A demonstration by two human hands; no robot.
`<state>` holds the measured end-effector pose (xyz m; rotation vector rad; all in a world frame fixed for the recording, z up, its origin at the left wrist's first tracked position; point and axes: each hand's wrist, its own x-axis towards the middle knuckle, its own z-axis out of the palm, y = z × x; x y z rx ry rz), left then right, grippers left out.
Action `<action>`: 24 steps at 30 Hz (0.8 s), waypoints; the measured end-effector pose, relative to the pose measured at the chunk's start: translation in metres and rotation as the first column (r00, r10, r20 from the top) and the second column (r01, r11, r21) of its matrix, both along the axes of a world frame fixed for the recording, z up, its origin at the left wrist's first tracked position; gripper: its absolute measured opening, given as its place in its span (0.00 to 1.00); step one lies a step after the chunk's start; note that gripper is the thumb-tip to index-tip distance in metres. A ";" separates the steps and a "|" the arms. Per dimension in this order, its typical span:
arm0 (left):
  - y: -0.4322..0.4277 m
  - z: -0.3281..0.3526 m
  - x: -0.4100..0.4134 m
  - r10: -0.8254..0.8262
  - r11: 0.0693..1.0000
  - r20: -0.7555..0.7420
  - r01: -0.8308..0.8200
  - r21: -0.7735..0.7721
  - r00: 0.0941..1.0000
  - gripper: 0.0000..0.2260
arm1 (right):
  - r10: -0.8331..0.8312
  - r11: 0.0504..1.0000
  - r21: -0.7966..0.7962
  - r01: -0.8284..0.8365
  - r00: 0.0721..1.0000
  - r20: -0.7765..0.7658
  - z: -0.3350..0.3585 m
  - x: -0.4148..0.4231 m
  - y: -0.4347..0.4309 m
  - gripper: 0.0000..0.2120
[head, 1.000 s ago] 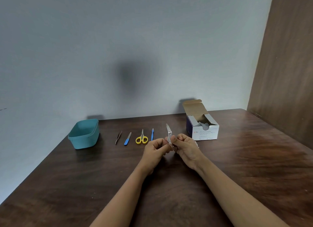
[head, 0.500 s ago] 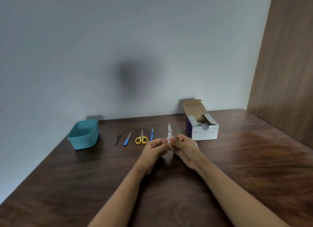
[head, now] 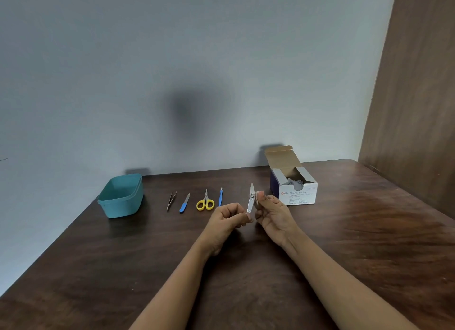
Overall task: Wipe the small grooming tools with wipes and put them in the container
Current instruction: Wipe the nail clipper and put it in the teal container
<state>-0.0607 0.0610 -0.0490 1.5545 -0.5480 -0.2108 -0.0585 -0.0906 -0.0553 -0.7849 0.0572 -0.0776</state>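
My left hand point(head: 227, 218) pinches the lower end of a silver nail clipper point(head: 251, 200), which stands upright above the table. My right hand point(head: 273, 215) holds a small white wipe point(head: 257, 198) against the clipper's upper half with the thumb. On the table to the left lie tweezers point(head: 170, 200), a blue-handled file point(head: 184, 203), yellow-handled scissors point(head: 205, 201) and a thin blue tool point(head: 220, 197). A teal container point(head: 120, 195) sits at the far left, with nothing visible inside.
An open box of alcohol swabs point(head: 294, 185) stands at the back right of the dark wooden table point(head: 369, 231). A grey wall runs behind the table and a brown wooden panel point(head: 418, 95) rises on the right.
My right thumb and the wipe have slid up the clipper from near its base to its upper half. The clipper has turned slightly in my left fingers. The hands stay in place.
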 end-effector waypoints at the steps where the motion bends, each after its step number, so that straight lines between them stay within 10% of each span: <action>1: 0.000 0.000 -0.001 -0.008 1.000 0.002 0.008 -0.005 1.000 0.08 | -0.004 1.000 0.013 0.004 1.000 -0.003 0.000 0.000 0.000 0.13; 17: 0.000 0.000 0.001 0.007 0.991 0.001 -0.007 0.130 1.000 0.07 | 0.112 0.990 -0.090 -0.113 0.994 -0.008 0.006 -0.003 -0.007 0.11; 24: -0.005 -0.005 0.002 0.134 0.958 0.159 -0.169 0.233 0.978 0.08 | -0.149 0.980 -0.130 0.153 0.988 0.039 0.006 -0.002 -0.008 0.21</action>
